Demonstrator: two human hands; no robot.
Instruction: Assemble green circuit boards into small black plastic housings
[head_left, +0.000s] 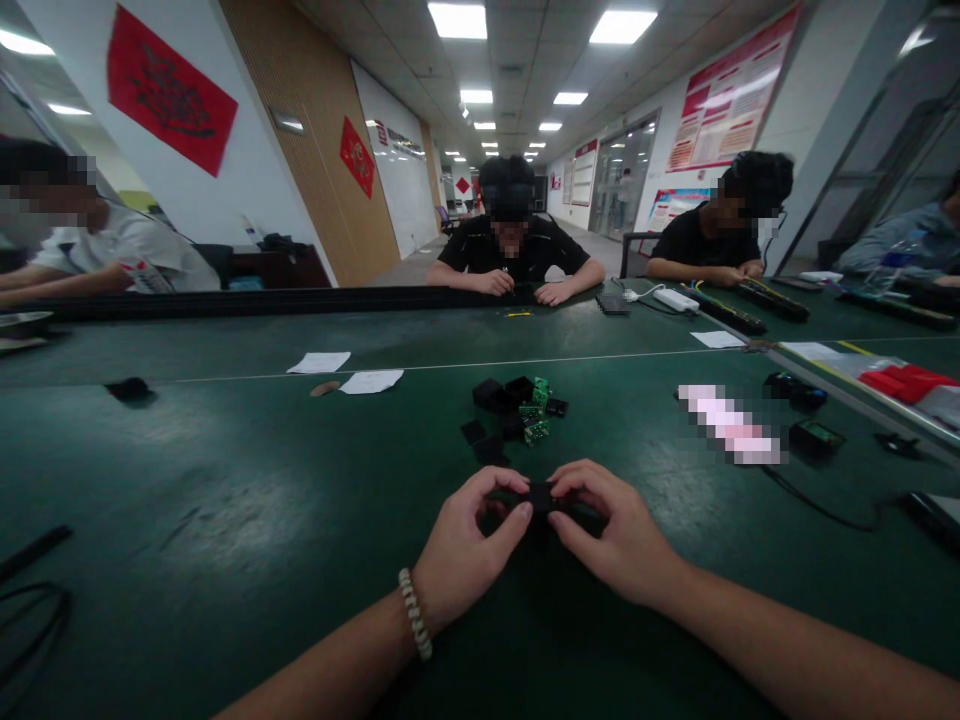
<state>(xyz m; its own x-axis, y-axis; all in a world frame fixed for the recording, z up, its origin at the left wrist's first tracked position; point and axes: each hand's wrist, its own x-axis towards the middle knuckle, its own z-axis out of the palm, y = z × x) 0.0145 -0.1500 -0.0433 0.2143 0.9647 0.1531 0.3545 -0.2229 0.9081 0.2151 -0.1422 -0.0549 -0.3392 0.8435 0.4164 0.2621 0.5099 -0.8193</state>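
Note:
Between my two hands is a small black box-like part (pixel 540 497), gripped from both sides just above the green table. My left hand (pixel 469 535), with a beaded bracelet (pixel 415 612) at the wrist, pinches its left side between thumb and fingers. On the opposite side, my right hand (pixel 619 535) pinches it the same way. My fingers hide part of it, and its details are too dark to make out. Just beyond lies a small heap of black plastic housings (pixel 491 395) and green circuit boards (pixel 535 415), with flat black pieces (pixel 487 448) on its near side.
White papers (pixel 373 381) lie left of the heap. To the right are a blurred-out pink item (pixel 727 425), a black device (pixel 816 437) and a cable (pixel 817 500). A black cable (pixel 45 600) lies at left. Several people sit around the table, one person (pixel 510 245) directly opposite.

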